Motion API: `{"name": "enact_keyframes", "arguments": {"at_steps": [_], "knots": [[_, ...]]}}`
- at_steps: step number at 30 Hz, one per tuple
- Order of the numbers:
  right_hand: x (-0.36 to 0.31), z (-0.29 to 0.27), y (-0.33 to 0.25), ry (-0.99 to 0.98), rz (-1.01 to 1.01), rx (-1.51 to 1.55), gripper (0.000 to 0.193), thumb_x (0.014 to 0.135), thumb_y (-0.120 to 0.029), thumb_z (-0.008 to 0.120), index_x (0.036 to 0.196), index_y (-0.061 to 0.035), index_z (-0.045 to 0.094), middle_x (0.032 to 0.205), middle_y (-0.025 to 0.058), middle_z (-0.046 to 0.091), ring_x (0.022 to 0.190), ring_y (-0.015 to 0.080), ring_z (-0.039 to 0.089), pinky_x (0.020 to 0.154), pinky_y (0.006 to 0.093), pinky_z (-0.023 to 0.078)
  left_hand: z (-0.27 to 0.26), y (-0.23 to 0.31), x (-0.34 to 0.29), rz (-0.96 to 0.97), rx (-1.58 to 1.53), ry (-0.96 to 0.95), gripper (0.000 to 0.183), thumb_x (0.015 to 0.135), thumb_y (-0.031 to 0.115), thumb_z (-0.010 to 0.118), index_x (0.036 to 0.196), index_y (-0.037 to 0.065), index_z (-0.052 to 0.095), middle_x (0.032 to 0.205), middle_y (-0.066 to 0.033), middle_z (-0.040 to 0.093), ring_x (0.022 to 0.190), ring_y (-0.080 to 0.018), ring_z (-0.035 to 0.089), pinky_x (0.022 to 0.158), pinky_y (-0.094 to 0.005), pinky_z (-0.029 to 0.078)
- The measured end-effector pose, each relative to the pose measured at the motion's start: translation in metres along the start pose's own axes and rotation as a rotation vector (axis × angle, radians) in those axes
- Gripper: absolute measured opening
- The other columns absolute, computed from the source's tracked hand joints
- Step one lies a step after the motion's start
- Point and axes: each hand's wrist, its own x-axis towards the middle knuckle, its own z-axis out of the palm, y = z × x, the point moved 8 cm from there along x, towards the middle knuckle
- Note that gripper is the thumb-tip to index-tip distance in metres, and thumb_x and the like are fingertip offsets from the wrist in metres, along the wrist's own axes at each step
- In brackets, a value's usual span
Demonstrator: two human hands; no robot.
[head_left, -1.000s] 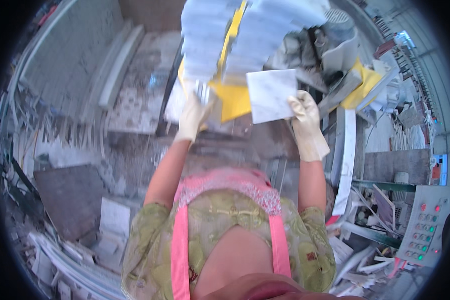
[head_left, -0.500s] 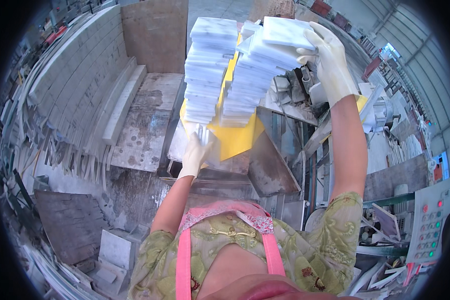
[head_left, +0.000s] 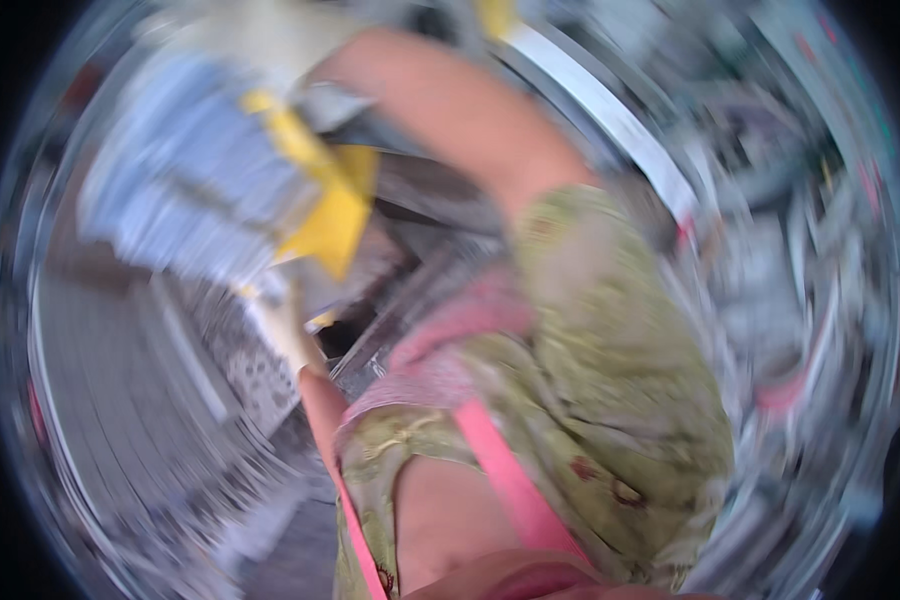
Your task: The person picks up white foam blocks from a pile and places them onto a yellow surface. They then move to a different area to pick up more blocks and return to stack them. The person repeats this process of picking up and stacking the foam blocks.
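Note:
The whole view is smeared by motion. A stack of white, grey-veined stone tiles (head_left: 190, 180) stands at the upper left, on or against a yellow sheet (head_left: 338, 215). My right arm reaches across the top, and my right hand (head_left: 280, 40), in a pale glove, is at the far end of the stack; blur hides its fingers and whether a tile is in them. Lower down, my gloved left hand (head_left: 285, 325) is by the near end of the stack, next to the yellow sheet. Its fingers are too blurred to read.
Long grey slabs (head_left: 120, 390) stand in a row at the left. A long pale bar (head_left: 610, 110) runs along the upper right. Blurred pale pieces and clutter (head_left: 770, 270) fill the right side.
My view has swung to the right and tilted, so the stack now appears at the upper left. My right arm, stretched out before, is bent across the top. Both hands have become blurred.

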Motion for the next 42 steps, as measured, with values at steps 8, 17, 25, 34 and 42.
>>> {"name": "enact_keyframes", "arguments": {"at_steps": [8,17,25,34,42], "knots": [[-0.386,-0.152,0.272,-0.333,0.954,0.438,0.054,0.086,-0.038,0.075,0.134,-0.0135,0.067,0.121,0.0175,0.07,0.108,0.0305,0.066,0.092,0.0415,0.051,0.005,0.035,-0.027,-0.067,-0.211,-0.223,0.059,0.096,0.036,0.069,0.132,-0.007,0.055,0.118,-0.0144,0.065,0.107,-0.0218,0.065,0.094,-0.0348,0.053],[-0.688,-0.298,0.407,-0.321,1.858,0.25,0.096,0.085,-0.055,0.077,0.146,0.0097,0.041,0.139,0.0258,0.056,0.129,0.0345,0.057,0.106,0.0453,0.047,0.006,0.046,-0.038,-0.184,-0.043,-0.257,0.068,0.099,0.036,0.063,0.149,-0.006,0.043,0.139,-0.0186,0.056,0.127,-0.0271,0.055,0.111,-0.0392,0.042],[-0.609,-0.302,0.382,-1.123,1.444,-0.71,0.071,0.08,-0.065,0.075,0.115,-0.0037,0.065,0.107,0.0221,0.075,0.102,0.0421,0.072,0.094,0.0499,0.053,0.011,0.058,-0.049,-0.314,0.052,-0.25,0.086,0.096,0.042,0.066,0.154,-0.009,0.028,0.139,-0.0202,0.054,0.124,-0.0266,0.057,0.111,-0.0389,0.041],[-0.604,-0.266,0.435,-1.258,0.93,-0.445,0.128,0.061,-0.045,0.094,0.163,-0.0115,0.024,0.16,0.0205,0.04,0.144,0.0388,0.045,0.12,0.0469,0.036,0.009,0.045,-0.039,-0.363,0.029,-0.259,0.085,0.1,0.04,0.063,0.154,-0.013,0.022,0.141,-0.0222,0.052,0.126,-0.0267,0.055,0.113,-0.0384,0.039],[-0.554,-0.235,0.432,-1.119,0.764,-0.216,0.115,0.066,-0.039,0.092,0.157,-0.0045,0.032,0.146,0.0226,0.054,0.135,0.0389,0.054,0.112,0.0435,0.044,0.004,0.042,-0.034,-0.29,0.078,-0.233,0.074,0.101,0.036,0.061,0.15,-0.012,0.034,0.137,-0.02,0.056,0.122,-0.0252,0.058,0.108,-0.0352,0.042]]}}
